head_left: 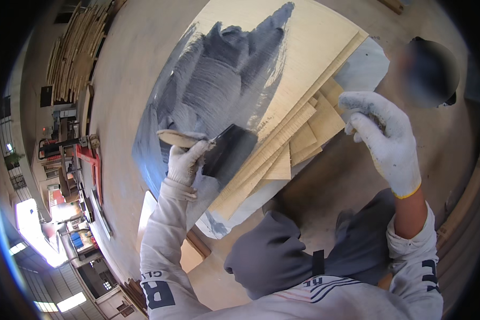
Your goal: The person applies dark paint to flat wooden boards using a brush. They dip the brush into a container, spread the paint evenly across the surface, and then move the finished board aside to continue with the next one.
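My left hand (182, 166), in a white knit glove, is closed round a scraper (231, 151) with a flat, dark rectangular blade; a tan rounded piece, seemingly its handle, sticks out beyond the fingers. The blade lies low over a pale wood sheet (325, 32). Dark grey paste (213, 74) is smeared in broad curved strokes across the left part of that sheet. To the right, my right hand (385, 137) hovers past the sheet's edge, also gloved. Its fingers are loosely bent, the thumb stands apart, and nothing shows between them.
Thin wood sheets (304, 138) fan out unevenly under the smeared one, above a pale bluish sheet (362, 66). A blurred dark round object (429, 72) stands at the right. Long wood strips (77, 53) are piled at the far left, with a red metal frame (90, 162) nearer.
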Tool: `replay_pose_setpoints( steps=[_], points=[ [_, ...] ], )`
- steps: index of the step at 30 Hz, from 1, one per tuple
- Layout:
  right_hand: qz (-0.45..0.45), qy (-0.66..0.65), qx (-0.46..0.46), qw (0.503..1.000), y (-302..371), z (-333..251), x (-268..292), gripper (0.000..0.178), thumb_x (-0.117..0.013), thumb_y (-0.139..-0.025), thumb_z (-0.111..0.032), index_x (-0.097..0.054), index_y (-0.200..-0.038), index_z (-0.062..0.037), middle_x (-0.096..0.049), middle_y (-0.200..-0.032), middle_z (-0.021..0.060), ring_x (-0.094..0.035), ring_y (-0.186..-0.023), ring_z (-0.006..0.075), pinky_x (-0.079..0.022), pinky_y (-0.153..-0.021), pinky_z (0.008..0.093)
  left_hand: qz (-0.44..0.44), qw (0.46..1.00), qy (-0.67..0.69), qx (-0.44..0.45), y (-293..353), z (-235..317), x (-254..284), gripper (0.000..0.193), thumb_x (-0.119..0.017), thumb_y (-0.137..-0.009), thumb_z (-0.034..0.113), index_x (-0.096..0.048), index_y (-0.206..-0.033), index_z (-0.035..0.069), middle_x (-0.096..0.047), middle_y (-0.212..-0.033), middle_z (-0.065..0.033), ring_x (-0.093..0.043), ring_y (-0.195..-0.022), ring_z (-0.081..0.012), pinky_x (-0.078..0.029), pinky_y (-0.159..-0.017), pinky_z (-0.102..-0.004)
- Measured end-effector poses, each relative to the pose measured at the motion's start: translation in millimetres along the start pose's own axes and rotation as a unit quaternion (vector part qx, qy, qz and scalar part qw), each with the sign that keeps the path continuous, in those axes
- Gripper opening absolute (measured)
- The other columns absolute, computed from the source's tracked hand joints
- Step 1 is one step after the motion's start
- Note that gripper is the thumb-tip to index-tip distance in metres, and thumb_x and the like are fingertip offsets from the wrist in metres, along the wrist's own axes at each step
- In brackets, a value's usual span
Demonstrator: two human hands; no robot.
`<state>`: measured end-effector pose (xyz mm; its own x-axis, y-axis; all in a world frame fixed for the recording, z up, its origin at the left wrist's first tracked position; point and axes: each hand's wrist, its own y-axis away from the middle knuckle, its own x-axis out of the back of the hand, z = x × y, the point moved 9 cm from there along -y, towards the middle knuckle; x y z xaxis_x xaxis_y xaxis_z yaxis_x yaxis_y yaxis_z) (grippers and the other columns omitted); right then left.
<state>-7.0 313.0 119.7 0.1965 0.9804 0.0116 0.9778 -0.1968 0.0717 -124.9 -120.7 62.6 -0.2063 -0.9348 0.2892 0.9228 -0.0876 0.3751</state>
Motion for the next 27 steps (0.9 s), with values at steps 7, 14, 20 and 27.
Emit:
replay_pose_setpoints(
  steps=[7,14,20,27],
  points=[
    [0.064,0.066,0.074,0.993,20,-29,41,0.030,-0.063,-0.102,0.005,-0.073,-0.131,0.0030,-0.076,-0.113,0.0075,-0.068,-0.094,0.0101,-0.057,-0.087,0.0258,-0.126,0.988,0.010,-0.086,-95,82,-155,0.026,-0.086,-0.096,0.017,-0.074,-0.113,0.001,-0.077,-0.092,-0.0053,-0.061,-0.066,-0.0090,-0.046,-0.057,-0.0241],
    [0.188,0.092,0.091,0.974,55,-49,96,0.032,-0.064,-0.097,0.008,-0.073,-0.128,0.0044,-0.074,-0.113,0.0098,-0.069,-0.090,0.0121,-0.055,-0.080,0.0259,-0.162,0.976,0.054,-0.137,-180,141,-243,0.020,-0.084,-0.096,0.009,-0.073,-0.110,-0.001,-0.078,-0.091,-0.0069,-0.061,-0.063,-0.0090,-0.045,-0.054,-0.0228],
    [0.188,0.050,0.011,0.981,99,-38,107,0.040,-0.055,-0.092,0.015,-0.072,-0.127,0.0063,-0.070,-0.124,0.0142,-0.069,-0.091,0.0144,-0.052,-0.078,0.0247,-0.163,0.982,0.035,-0.091,-127,110,-201,0.021,-0.077,-0.102,0.012,-0.069,-0.118,0.002,-0.081,-0.098,-0.0109,-0.064,-0.064,-0.0080,-0.048,-0.053,-0.0186],
    [0.167,0.035,0.022,0.985,99,-25,99,0.042,-0.058,-0.089,0.015,-0.071,-0.128,0.0073,-0.069,-0.125,0.0171,-0.070,-0.089,0.0157,-0.056,-0.079,0.0280,-0.158,0.983,0.007,-0.094,-113,96,-174,0.021,-0.079,-0.101,0.011,-0.071,-0.118,0.004,-0.080,-0.096,-0.0107,-0.065,-0.063,-0.0063,-0.048,-0.051,-0.0182]
  ],
)
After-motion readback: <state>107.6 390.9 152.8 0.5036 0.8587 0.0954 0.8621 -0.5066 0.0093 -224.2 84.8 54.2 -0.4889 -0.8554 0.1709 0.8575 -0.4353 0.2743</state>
